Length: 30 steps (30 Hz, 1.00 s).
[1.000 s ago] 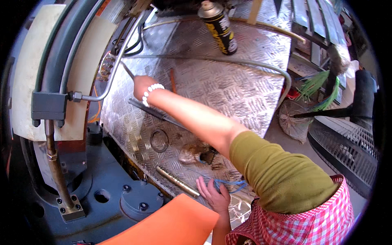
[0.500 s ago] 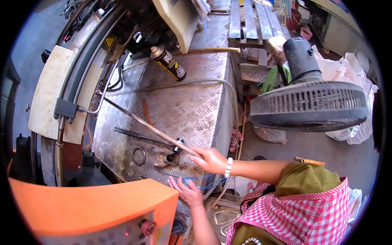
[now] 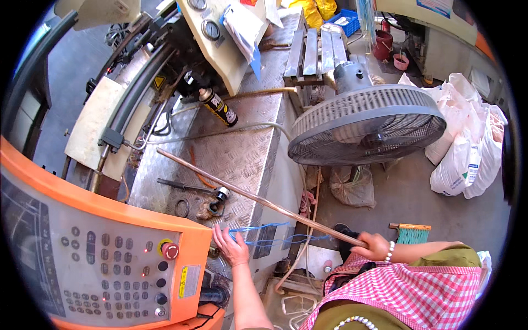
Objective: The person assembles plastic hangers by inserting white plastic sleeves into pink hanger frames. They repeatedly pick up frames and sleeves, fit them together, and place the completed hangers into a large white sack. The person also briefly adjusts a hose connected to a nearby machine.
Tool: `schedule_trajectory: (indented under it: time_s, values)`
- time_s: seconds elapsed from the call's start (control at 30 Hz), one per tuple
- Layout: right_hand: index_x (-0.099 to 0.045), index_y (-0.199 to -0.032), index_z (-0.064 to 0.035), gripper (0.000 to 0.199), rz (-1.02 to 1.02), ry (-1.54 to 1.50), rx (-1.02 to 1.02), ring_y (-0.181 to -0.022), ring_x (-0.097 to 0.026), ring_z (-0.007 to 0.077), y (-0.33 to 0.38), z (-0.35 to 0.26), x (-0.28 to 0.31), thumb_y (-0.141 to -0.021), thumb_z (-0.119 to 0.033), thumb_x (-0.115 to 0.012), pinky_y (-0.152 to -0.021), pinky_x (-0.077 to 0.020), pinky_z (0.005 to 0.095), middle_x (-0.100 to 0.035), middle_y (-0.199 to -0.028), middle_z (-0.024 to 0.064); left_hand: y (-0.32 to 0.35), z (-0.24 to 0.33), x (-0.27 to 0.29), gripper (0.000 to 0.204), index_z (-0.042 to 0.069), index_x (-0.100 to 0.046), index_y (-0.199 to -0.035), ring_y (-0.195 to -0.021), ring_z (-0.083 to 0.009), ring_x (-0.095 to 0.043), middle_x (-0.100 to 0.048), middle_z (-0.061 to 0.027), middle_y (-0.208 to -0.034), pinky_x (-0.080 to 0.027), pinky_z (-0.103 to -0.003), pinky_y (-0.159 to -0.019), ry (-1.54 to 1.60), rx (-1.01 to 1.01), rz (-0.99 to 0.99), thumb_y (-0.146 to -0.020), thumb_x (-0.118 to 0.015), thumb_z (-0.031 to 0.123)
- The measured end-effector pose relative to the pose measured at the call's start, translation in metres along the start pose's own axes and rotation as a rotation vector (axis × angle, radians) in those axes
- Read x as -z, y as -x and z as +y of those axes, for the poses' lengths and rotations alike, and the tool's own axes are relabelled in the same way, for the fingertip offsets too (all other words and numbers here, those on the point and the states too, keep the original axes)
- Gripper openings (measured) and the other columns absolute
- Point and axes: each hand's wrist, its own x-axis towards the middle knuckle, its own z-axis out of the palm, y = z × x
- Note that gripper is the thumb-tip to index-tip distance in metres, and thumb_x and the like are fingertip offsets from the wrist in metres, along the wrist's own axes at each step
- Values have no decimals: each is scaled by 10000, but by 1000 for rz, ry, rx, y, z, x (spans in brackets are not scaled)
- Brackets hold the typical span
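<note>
My right hand [image 3: 374, 247], with a bead bracelet at the wrist, is closed around the near end of a long copper-coloured rod [image 3: 253, 199]. The rod slants up and left above a patterned metal platform [image 3: 258, 140]. Beside the orange-edged control panel [image 3: 129, 220], my left hand [image 3: 233, 247] has its fingers stretched out. Thin blue strands [image 3: 269, 242] run rightward from next to that hand; I cannot see any gripped in it. On the platform lie a dark bar [image 3: 184, 185], a metal ring [image 3: 182, 208] and a small black-and-silver fitting [image 3: 222, 194].
A spray can [image 3: 219, 107] stands on the platform near a pale hose [image 3: 236, 130]. To the right is a large grey fan [image 3: 368, 124], with white sacks [image 3: 462, 143] beyond it. Machine pipes [image 3: 129, 104] rise at the left.
My right hand has drawn the rod back toward me and to the right, so its far end now shows over the platform. My left hand has shifted slightly left. The view has turned, showing more control panel.
</note>
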Motion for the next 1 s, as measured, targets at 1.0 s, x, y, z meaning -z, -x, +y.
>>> schedule_trajectory:
  time_s: [1.0]
  values:
    - [-621,-1058,-162,483,-1035,870,-111,-877,-636,334,26,254,234,-875,-564,-426,-725,-506,449,-672,-913,129,157,288,40,369,24,-582,-1077,-1028,-288,-546,-591,-159,-1056,-404,-384,-936,777,614,-752,-942,-400,315]
